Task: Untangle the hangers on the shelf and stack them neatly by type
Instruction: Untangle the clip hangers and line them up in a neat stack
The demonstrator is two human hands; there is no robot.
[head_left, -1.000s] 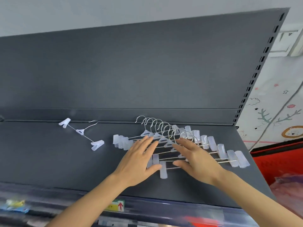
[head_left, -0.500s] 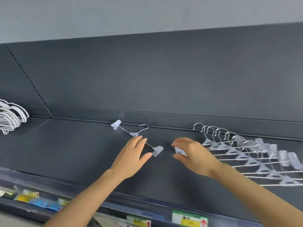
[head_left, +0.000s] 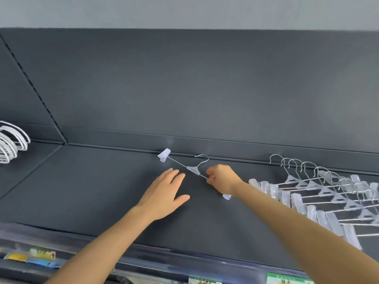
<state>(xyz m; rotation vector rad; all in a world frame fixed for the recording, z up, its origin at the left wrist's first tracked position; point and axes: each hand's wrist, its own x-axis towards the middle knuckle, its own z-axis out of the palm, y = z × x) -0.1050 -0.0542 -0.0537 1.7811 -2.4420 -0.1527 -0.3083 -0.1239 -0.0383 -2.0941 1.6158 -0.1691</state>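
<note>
A single clip hanger (head_left: 192,169) with a metal hook and clear plastic clips lies near the back of the dark shelf (head_left: 92,191). My right hand (head_left: 222,178) pinches its wire bar near the right clip. Just left of that hanger, my left hand (head_left: 164,196) lies flat on the shelf with fingers spread and nothing in it. A row of several matching clip hangers (head_left: 328,193) is laid out overlapping on the shelf's right side. A bundle of white hangers (head_left: 12,142) sits at the far left.
The shelf's dark back panel (head_left: 205,89) rises behind the hangers. A front rail (head_left: 143,255) with coloured price labels (head_left: 30,257) runs along the near edge.
My right hand moved left from the hanger row and took hold of the single hanger's bar. My left hand slid left, off that hanger's right clip, and lies flat.
</note>
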